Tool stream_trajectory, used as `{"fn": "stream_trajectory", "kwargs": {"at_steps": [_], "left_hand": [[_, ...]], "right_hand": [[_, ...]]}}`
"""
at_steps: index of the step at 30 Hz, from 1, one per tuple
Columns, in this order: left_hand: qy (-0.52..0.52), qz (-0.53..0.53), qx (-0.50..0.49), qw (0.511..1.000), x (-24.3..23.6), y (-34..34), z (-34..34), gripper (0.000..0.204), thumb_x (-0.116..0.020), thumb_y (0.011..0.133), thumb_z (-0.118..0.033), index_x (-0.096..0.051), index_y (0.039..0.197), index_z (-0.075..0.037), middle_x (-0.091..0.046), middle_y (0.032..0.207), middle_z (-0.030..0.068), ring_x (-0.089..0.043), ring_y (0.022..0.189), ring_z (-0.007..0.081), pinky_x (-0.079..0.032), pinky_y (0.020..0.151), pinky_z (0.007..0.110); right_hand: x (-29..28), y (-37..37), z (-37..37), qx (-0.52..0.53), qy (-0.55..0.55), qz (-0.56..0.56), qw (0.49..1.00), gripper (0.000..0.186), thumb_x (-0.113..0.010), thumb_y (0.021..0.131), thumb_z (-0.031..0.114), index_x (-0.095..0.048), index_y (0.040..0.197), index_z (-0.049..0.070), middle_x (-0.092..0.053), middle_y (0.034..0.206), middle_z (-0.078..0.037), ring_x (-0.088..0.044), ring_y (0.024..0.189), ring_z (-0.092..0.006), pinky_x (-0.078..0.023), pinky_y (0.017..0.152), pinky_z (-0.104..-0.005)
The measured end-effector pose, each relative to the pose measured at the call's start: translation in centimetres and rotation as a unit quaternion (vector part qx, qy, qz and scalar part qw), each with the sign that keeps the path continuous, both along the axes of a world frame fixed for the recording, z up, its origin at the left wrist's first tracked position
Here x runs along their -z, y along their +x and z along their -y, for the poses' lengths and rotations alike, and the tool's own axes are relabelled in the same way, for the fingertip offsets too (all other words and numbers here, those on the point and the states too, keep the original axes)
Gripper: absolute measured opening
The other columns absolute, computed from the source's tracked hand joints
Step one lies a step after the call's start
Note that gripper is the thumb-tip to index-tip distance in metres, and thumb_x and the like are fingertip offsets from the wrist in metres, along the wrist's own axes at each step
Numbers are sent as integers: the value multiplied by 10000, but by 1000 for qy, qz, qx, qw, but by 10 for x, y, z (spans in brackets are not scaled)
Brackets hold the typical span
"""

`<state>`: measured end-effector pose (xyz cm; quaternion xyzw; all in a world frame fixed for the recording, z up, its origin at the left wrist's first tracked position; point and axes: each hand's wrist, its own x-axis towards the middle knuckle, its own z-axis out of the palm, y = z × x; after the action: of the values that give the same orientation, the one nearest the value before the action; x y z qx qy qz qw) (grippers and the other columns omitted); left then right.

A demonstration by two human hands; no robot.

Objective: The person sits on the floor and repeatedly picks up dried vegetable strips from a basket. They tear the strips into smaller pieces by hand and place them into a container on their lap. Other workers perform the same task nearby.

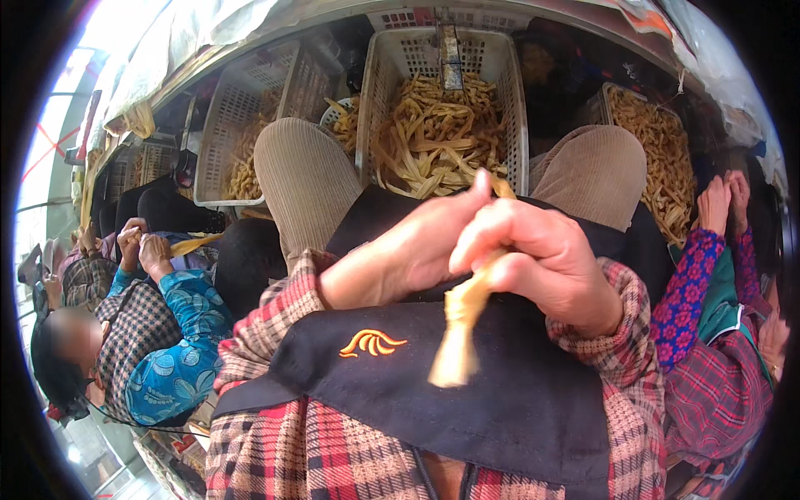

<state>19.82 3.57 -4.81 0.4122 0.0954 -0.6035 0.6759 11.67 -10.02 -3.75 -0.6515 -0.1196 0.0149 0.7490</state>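
My left hand (400, 258) and my right hand (542, 262) meet over my lap, above a black apron (467, 392) with a small orange emblem. Both hands grip one pale yellow strip (461, 329). Its lower end hangs down frayed below my right fist, and its upper tip pokes out above my fingers. My knees in tan ribbed trousers (304, 179) rise beyond the hands. Past them stands a white plastic basket (517, 100) piled with the same yellow strips.
Another white basket (221, 125) stands at the back left and a tray of strips (667, 158) at the back right. A person in a blue patterned sleeve (179, 333) sits at my left holding a strip. Another person in a floral sleeve (687, 287) sits at my right.
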Motion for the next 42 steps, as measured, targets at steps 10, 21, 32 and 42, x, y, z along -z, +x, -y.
{"fn": "stream_trajectory", "kwargs": {"at_steps": [10, 21, 32, 42], "left_hand": [[17, 584, 132, 801, -10, -1, -22, 212, -674, 934, -207, -581, 827, -50, -560, 697, 18, -567, 630, 138, -445, 574, 312], [-196, 179, -90, 960, 52, 30, -29, 340, -599, 998, -167, -545, 1297, -14, -632, 1111, 60, -621, 988, 123, -503, 903, 278], [-91, 262, -378, 883, 84, 80, -37, 183, -579, 1011, -209, -614, 1113, -62, -626, 1120, 39, -574, 1034, 154, -470, 930, 310], [-103, 258, -32, 960, 28, 43, -17, 360, -407, 1081, -360, -581, 1151, -52, -458, 754, -60, -342, 609, 18, -236, 517, 178]], "right_hand": [[34, 9, 5, 168, -52, -72, 982, 187, -495, 1048, 232, -548, 1007, 57, -614, 876, -105, -630, 789, -201, -479, 698, -307], [64, 23, 15, 35, 221, -127, 966, 260, -479, 1056, 191, -617, 1129, -16, -614, 909, -32, -532, 688, -62, -436, 605, -197], [65, 20, -21, 67, -130, -207, 967, 256, -528, 1035, 254, -589, 912, 37, -476, 711, 45, -407, 649, -39, -340, 590, -213], [60, 66, 8, 240, 39, 52, 969, 584, -597, 998, 249, -358, 1481, 25, -673, 1156, -121, -631, 1092, -197, -469, 943, -298]]}}
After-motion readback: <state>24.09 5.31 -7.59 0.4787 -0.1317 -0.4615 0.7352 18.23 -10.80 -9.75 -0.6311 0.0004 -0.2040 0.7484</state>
